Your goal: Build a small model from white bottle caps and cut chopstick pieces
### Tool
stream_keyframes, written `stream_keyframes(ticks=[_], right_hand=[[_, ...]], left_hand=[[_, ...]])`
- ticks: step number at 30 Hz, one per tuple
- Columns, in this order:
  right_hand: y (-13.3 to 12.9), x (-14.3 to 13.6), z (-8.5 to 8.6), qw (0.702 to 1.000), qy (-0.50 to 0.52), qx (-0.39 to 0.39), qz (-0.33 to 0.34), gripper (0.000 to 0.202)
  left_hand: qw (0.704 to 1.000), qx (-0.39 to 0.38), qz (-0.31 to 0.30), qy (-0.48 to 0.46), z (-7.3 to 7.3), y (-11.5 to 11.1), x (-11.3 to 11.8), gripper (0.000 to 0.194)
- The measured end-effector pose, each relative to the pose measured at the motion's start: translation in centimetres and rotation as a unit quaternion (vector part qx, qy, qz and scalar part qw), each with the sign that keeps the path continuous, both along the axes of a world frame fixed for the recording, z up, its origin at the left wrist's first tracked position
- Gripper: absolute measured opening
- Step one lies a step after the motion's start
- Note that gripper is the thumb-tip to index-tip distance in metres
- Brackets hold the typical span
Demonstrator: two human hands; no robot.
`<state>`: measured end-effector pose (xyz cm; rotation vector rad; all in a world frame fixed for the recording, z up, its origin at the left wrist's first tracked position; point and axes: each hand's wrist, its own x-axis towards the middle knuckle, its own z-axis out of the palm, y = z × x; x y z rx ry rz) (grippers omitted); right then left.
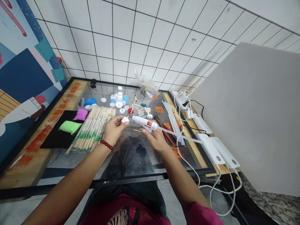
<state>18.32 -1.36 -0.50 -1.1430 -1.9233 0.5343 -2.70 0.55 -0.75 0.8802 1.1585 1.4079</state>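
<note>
My left hand (113, 129) pinches a small white piece (125, 119), perhaps a bottle cap, with a short stick end showing at its top. Closed around the handle of a white glue gun (142, 122) is my right hand (156, 137). A long clear glue stick (178, 134) runs out of the gun's back to the right. The gun's nozzle points left, close to the white piece; whether they touch is unclear. Just beyond the hands stands a small frame of sticks (138, 107) with red, green and white caps. Short stick pieces (137, 130) lie between the hands.
Wrapped chopsticks (93, 126) and green (70, 127) and pink (81, 114) clay packs lie left. Loose caps (119, 104) and a plastic bag (148, 87) are farther back. Glue sticks (173, 120), pliers (167, 134), a cable (182, 157) and white power boxes (211, 150) sit right.
</note>
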Motion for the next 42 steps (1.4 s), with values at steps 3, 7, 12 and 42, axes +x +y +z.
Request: stream_keyframes(ticks=[3, 7, 12, 42], right_hand=[[0.03, 0.03, -0.07, 1.0, 0.002, 0.002, 0.001, 0.027], [0.15, -0.02, -0.12, 1.0, 0.013, 0.007, 0.011, 0.028], [0.22, -0.09, -0.07, 0.999, 0.029, 0.016, 0.019, 0.026], [0.35, 0.18, -0.42, 1.0, 0.018, 0.018, 0.0, 0.027]], left_hand=[[1.0, 0.0, 0.002, -0.005, 0.03, -0.05, -0.01, 0.051], [1.0, -0.004, -0.003, -0.002, 0.1, -0.15, 0.03, 0.05], [1.0, -0.002, -0.001, -0.01, 0.17, -0.17, 0.04, 0.05], [1.0, 0.003, 0.018, 0.013, -0.52, 0.22, -0.08, 0.05]])
